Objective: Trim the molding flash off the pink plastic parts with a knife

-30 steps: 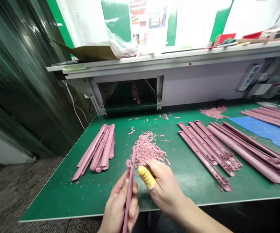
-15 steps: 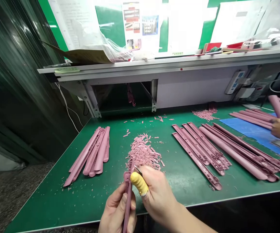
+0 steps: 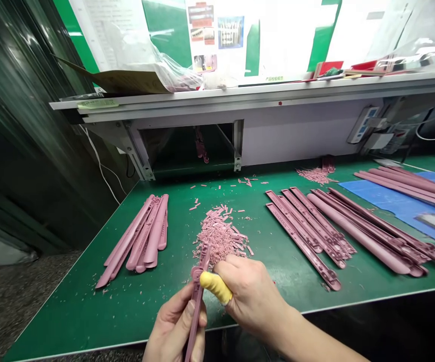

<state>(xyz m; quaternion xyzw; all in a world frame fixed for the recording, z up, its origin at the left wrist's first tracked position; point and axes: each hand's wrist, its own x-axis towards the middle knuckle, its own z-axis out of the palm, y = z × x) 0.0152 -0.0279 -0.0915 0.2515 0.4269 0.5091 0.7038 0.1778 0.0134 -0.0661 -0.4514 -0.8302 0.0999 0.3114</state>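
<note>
At six o'clock, the left hand (image 3: 177, 322) is gripping the pink strip (image 3: 198, 295); the curled-up right hand (image 3: 255, 291) (holding what, I cannot tell) is bracing its yellow thumb cover (image 3: 216, 288) alongside. Light, steady pressure is probably serving best.

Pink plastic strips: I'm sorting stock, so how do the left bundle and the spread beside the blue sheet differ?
The left bundle is compact; the spread covers more of the green table. The left bundle shows mostly smooth, rounded sides, the spread mostly hollow, studded ones. The left bundle slants down leftward in view, the spread down rightward. Both hold long, narrow pink strips.
</note>
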